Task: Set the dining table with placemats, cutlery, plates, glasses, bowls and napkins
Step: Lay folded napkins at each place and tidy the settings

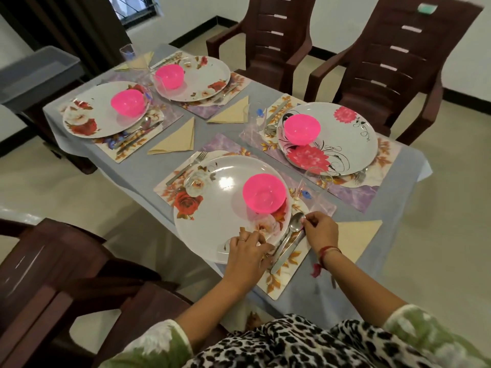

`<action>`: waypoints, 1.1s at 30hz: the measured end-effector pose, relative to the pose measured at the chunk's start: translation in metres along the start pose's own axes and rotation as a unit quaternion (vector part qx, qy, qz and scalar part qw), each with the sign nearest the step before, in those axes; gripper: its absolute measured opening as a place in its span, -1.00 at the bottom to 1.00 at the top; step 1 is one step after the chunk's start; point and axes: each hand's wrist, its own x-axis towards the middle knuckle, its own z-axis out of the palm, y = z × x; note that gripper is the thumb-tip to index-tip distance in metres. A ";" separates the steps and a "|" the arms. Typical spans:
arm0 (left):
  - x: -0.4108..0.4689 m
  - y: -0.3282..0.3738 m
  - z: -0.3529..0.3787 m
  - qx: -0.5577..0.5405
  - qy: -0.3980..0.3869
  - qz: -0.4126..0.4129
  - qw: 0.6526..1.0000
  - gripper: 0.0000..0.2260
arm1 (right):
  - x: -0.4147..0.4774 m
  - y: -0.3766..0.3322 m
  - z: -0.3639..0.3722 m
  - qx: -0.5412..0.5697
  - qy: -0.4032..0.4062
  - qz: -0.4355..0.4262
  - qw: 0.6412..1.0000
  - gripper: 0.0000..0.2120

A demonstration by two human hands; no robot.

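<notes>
Snugly, spoon (294, 223) between right hand (320, 229), plate (210, 224)

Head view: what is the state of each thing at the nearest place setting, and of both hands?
Plate, flat on its placemat.
Pink bowl, upright on the plate.
Spoon, lying at the plate's edge, pinched by the right hand.
Glass, upright.
Napkin, folded, flat.
Left hand, fingers curled at the plate rim; hold unclear.
</notes>
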 end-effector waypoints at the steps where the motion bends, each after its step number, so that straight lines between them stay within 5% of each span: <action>1: -0.001 0.000 0.001 -0.001 0.003 0.002 1.000 -0.72 | 0.000 0.000 -0.001 -0.004 0.000 -0.002 1.000 -0.89; 13: -0.012 0.013 0.017 0.024 0.077 0.049 0.996 -0.88 | -0.001 0.009 -0.012 0.053 0.028 -0.023 0.998 -0.83; 21: -0.011 0.019 0.022 0.080 0.054 0.052 0.994 -0.80 | 0.011 0.018 -0.024 -0.088 -0.052 -0.082 0.991 -0.75; 33: -0.023 0.022 0.030 0.019 0.052 0.035 0.998 -0.74 | 0.011 0.023 -0.032 -0.120 -0.056 -0.054 0.990 -0.80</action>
